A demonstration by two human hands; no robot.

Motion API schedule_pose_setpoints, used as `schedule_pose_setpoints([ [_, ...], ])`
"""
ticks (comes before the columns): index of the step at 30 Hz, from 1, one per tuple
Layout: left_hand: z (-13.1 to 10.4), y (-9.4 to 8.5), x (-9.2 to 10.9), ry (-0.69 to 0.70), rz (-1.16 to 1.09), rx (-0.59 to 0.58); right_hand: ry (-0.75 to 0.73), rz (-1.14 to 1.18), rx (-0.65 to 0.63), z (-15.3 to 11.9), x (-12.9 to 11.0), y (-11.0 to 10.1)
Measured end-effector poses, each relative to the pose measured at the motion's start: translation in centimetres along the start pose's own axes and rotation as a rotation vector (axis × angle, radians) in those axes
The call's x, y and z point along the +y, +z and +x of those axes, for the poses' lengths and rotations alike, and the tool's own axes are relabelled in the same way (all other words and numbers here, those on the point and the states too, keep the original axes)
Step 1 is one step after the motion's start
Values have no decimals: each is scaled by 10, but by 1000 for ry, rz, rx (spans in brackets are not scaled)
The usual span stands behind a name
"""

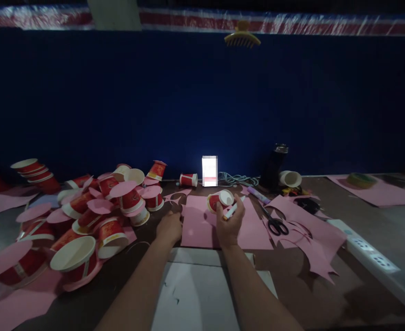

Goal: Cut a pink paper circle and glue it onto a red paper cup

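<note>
My right hand (230,221) is over a pink paper sheet (195,230) with a white marker (234,209) between its fingers. A small red paper cup (213,201) lies on its side on the sheet, against the fingers of that hand. Beside the sheet's left edge rests my left hand (170,226); its fingers point away and look bent, and whether they hold anything is hidden. To the right of the sheet lie black scissors (277,226) and a purple glue stick (258,195).
Many red cups with pink discs (126,197) crowd the left side. A lit phone (210,171), a cable (240,179) and a dark bottle (270,168) stand or lie at the back. Cut pink paper (312,230) and a power strip (364,250) are on the right.
</note>
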State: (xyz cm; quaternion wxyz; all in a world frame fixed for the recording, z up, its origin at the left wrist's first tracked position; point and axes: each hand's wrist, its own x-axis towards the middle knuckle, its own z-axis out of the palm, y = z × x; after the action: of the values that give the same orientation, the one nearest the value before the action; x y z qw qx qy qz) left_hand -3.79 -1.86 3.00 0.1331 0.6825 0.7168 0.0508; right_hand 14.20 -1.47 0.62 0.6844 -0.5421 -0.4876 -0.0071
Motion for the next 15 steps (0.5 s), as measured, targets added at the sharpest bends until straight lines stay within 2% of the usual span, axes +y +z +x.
schedule_pose_setpoints([
  [4,11,6,1,47,-138,9,18,3,-15,-1,4,1],
  [8,11,7,4,43,-171,-16,38,9,-34,-3,7,5],
  [15,7,8,6,-34,-23,135,-17,-4,-109,-5,7,5],
])
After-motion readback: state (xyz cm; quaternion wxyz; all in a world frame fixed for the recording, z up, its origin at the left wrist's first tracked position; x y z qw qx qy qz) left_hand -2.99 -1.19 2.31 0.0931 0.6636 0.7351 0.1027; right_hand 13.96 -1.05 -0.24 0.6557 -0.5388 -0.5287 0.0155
